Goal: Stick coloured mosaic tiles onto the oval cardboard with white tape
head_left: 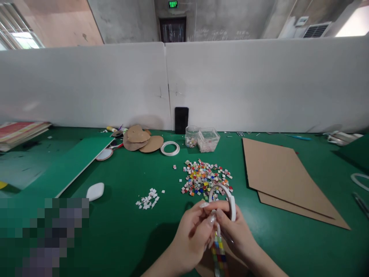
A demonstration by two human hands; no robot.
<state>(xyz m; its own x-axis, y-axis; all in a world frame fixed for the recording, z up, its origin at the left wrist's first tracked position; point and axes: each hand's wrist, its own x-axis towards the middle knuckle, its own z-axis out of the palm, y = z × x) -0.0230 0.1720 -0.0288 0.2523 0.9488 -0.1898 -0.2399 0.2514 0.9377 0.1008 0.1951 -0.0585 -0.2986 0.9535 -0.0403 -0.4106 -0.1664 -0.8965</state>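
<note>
My left hand [191, 238] and my right hand [240, 232] meet low in the middle, fingers closed in pinches, fingertips together. A roll of white tape [232, 206] stands on edge, looped around my right hand's fingers. Below the fingertips runs a strip of small coloured mosaic tiles [219, 252], its upper end at my left hand's fingers. What exactly the fingertips pinch is partly hidden. Beneath the strip lies a brown cardboard piece [233, 265]. Just beyond my hands spreads a pile of coloured mosaic tiles [201, 177].
White paper bits [148, 199] lie left of the pile, near a white rounded case [95, 191]. Behind are cardboard discs [151, 144], a white ring coil [170, 148], clear containers [208, 140] and a phone [181, 120]. Cardboard sheets [282, 173] lie on the right.
</note>
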